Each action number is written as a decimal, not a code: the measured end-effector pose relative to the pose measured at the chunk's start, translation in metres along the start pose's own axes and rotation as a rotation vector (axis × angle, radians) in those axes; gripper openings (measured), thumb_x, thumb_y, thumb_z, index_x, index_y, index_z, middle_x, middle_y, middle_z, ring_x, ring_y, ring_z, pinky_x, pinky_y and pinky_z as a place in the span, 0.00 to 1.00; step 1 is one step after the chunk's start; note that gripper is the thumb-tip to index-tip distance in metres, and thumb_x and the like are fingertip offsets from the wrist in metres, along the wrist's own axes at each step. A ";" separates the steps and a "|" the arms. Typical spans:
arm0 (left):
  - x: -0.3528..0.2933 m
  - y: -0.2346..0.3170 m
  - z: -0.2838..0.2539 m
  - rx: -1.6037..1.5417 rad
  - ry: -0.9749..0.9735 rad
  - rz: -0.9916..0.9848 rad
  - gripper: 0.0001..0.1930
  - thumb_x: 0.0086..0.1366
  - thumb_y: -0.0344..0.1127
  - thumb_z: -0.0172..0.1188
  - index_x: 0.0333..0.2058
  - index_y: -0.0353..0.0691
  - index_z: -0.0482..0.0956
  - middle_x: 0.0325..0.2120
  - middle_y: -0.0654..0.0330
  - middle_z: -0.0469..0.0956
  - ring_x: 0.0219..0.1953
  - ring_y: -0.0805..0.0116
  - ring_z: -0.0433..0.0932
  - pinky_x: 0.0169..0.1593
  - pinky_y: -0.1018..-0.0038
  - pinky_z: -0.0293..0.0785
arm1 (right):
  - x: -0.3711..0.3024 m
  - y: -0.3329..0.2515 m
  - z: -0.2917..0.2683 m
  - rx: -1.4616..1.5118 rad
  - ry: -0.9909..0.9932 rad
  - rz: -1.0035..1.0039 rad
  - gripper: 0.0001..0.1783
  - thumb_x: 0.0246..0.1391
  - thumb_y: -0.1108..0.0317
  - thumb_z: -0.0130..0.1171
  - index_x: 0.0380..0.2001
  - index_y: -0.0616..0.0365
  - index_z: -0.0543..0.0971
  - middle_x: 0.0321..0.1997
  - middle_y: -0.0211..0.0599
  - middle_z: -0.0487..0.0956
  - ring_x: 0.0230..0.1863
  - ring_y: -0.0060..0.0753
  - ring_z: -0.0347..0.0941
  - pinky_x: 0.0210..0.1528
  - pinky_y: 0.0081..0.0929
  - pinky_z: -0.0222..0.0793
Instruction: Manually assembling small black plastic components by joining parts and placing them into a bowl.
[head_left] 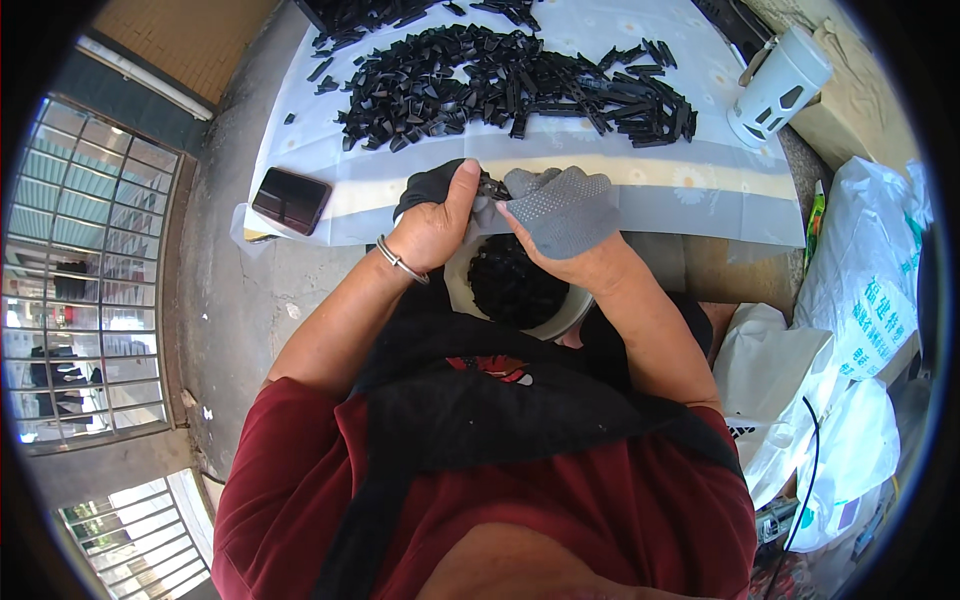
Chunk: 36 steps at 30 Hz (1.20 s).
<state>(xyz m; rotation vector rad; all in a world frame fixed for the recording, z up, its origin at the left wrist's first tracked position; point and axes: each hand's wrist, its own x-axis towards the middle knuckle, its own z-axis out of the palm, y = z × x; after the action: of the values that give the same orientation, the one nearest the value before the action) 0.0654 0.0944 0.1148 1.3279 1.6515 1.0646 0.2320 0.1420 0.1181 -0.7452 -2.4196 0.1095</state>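
My left hand [440, 208], in a black glove that leaves the thumb bare, and my right hand [562, 212], in a grey dotted glove, meet at the table's near edge. Between their fingers is a small dark piece [491, 188], gripped from both sides; the fingers hide most of it. Just below, a pale round bucket [458, 284] is partly covered by my forearms and apron. Black plastic pieces [515, 285] fill much of it. Beyond my hands, a wide heap of similar black plastic pieces [430, 85] lies on the table, chunky ones at left, longer strips at right.
The table has a white flowered cloth [690, 185] with a translucent edge. A dark phone [291, 200] lies at the left, and a pale blue tumbler [780, 88] stands at the far right. White plastic bags [865, 270] crowd the right side. Barred windows [90, 270] line the left.
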 end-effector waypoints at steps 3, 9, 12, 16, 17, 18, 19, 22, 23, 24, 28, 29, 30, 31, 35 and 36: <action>-0.005 -0.003 0.009 0.269 0.079 0.274 0.19 0.66 0.43 0.40 0.28 0.35 0.74 0.20 0.52 0.75 0.24 0.54 0.74 0.29 0.66 0.68 | -0.007 -0.002 0.018 0.045 0.008 -0.013 0.13 0.50 0.59 0.53 0.29 0.58 0.76 0.26 0.40 0.75 0.30 0.43 0.70 0.31 0.38 0.64; 0.001 0.004 -0.019 0.637 -0.136 0.171 0.20 0.65 0.47 0.41 0.32 0.36 0.74 0.28 0.46 0.75 0.34 0.48 0.73 0.38 0.63 0.68 | 0.006 0.014 0.008 0.304 -0.226 0.013 0.16 0.51 0.55 0.48 0.30 0.57 0.76 0.29 0.43 0.75 0.32 0.49 0.71 0.34 0.40 0.66; 0.031 -0.012 -0.034 0.864 0.220 0.229 0.17 0.59 0.48 0.48 0.37 0.40 0.74 0.32 0.50 0.76 0.36 0.52 0.75 0.40 0.65 0.70 | 0.027 0.034 0.011 0.106 -0.215 0.181 0.18 0.52 0.52 0.48 0.32 0.55 0.77 0.30 0.42 0.76 0.34 0.48 0.71 0.36 0.39 0.67; 0.067 -0.024 -0.036 1.011 0.231 0.217 0.17 0.57 0.42 0.51 0.43 0.42 0.73 0.34 0.51 0.76 0.37 0.53 0.75 0.41 0.64 0.70 | 0.050 0.048 0.034 -0.111 -0.092 0.171 0.16 0.51 0.53 0.50 0.31 0.54 0.77 0.29 0.43 0.75 0.34 0.45 0.72 0.37 0.39 0.67; 0.069 -0.026 -0.033 1.012 0.230 0.218 0.17 0.57 0.42 0.51 0.43 0.42 0.73 0.34 0.51 0.76 0.37 0.53 0.75 0.41 0.64 0.70 | 0.053 0.046 0.035 -0.111 -0.091 0.172 0.16 0.51 0.53 0.50 0.31 0.54 0.77 0.29 0.43 0.75 0.34 0.45 0.72 0.37 0.39 0.67; 0.071 -0.027 -0.029 1.039 0.247 0.245 0.16 0.57 0.42 0.51 0.42 0.43 0.73 0.35 0.51 0.75 0.38 0.54 0.75 0.41 0.64 0.70 | 0.055 0.045 0.036 -0.163 -0.176 0.177 0.15 0.50 0.55 0.50 0.32 0.54 0.76 0.30 0.44 0.75 0.34 0.44 0.72 0.37 0.40 0.67; 0.072 -0.027 -0.025 1.065 0.264 0.270 0.15 0.57 0.41 0.51 0.42 0.44 0.74 0.36 0.51 0.75 0.38 0.54 0.74 0.41 0.64 0.70 | 0.056 0.044 0.038 -0.213 -0.263 0.180 0.13 0.50 0.57 0.51 0.33 0.55 0.75 0.30 0.44 0.75 0.35 0.44 0.72 0.37 0.40 0.67; 0.066 -0.029 -0.025 1.070 0.187 0.223 0.14 0.56 0.39 0.51 0.41 0.44 0.73 0.36 0.52 0.74 0.38 0.54 0.74 0.41 0.64 0.71 | 0.046 0.044 0.033 -0.223 -0.221 0.134 0.12 0.48 0.63 0.52 0.36 0.57 0.74 0.32 0.46 0.74 0.37 0.44 0.71 0.37 0.41 0.67; 0.064 -0.033 -0.026 1.058 0.209 0.253 0.14 0.56 0.38 0.51 0.40 0.42 0.73 0.34 0.52 0.75 0.38 0.55 0.75 0.40 0.64 0.71 | 0.041 0.045 0.031 -0.226 -0.224 0.132 0.12 0.48 0.63 0.52 0.36 0.57 0.74 0.32 0.46 0.74 0.37 0.44 0.71 0.37 0.41 0.67; 0.063 -0.036 -0.030 1.054 0.212 0.251 0.14 0.56 0.38 0.51 0.40 0.42 0.73 0.34 0.52 0.75 0.38 0.55 0.75 0.40 0.64 0.71 | 0.036 0.047 0.030 -0.198 -0.197 0.176 0.12 0.49 0.65 0.51 0.36 0.58 0.73 0.32 0.46 0.74 0.37 0.45 0.71 0.38 0.42 0.66; 0.049 -0.031 -0.037 0.770 0.260 0.284 0.17 0.55 0.38 0.56 0.43 0.41 0.72 0.33 0.54 0.76 0.33 0.57 0.76 0.38 0.69 0.71 | 0.020 0.042 0.014 -0.009 -0.124 0.220 0.13 0.50 0.65 0.50 0.38 0.60 0.72 0.34 0.47 0.74 0.38 0.49 0.70 0.39 0.42 0.65; 0.042 -0.023 -0.037 0.691 0.222 0.251 0.18 0.54 0.38 0.58 0.44 0.42 0.71 0.31 0.57 0.77 0.29 0.60 0.76 0.35 0.72 0.72 | 0.015 0.039 0.015 -0.010 -0.123 0.221 0.13 0.50 0.65 0.50 0.38 0.60 0.72 0.34 0.47 0.74 0.38 0.49 0.70 0.39 0.42 0.65; 0.035 -0.017 -0.035 0.691 0.222 0.252 0.18 0.54 0.38 0.58 0.44 0.42 0.71 0.31 0.57 0.77 0.29 0.60 0.76 0.35 0.72 0.72 | 0.010 0.037 0.019 0.158 -0.021 0.159 0.14 0.51 0.64 0.50 0.39 0.59 0.72 0.35 0.47 0.74 0.38 0.49 0.70 0.39 0.41 0.65; 0.029 -0.012 -0.032 0.557 0.102 0.172 0.19 0.54 0.39 0.59 0.44 0.43 0.72 0.30 0.58 0.77 0.28 0.66 0.75 0.34 0.75 0.71 | 0.007 0.033 0.021 0.326 0.083 0.096 0.15 0.51 0.63 0.50 0.40 0.59 0.72 0.35 0.47 0.74 0.38 0.49 0.69 0.38 0.41 0.65; 0.006 0.024 -0.033 0.496 -0.267 0.346 0.18 0.56 0.42 0.59 0.45 0.46 0.74 0.27 0.61 0.77 0.26 0.78 0.72 0.31 0.81 0.69 | 0.007 0.014 0.016 0.352 0.013 -0.052 0.16 0.50 0.61 0.52 0.40 0.58 0.73 0.33 0.45 0.75 0.36 0.49 0.70 0.37 0.39 0.65; 0.010 0.010 -0.033 0.593 -0.373 0.018 0.17 0.60 0.45 0.55 0.43 0.43 0.76 0.28 0.63 0.76 0.27 0.81 0.69 0.32 0.83 0.68 | 0.006 0.014 0.016 0.349 -0.017 -0.073 0.16 0.50 0.60 0.53 0.39 0.57 0.74 0.31 0.44 0.75 0.34 0.48 0.70 0.36 0.39 0.65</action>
<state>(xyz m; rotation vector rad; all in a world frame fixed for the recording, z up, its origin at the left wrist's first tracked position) 0.0374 0.1002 0.1356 1.7855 1.7222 0.2941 0.2258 0.1587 0.1049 -0.4970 -2.3520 0.4958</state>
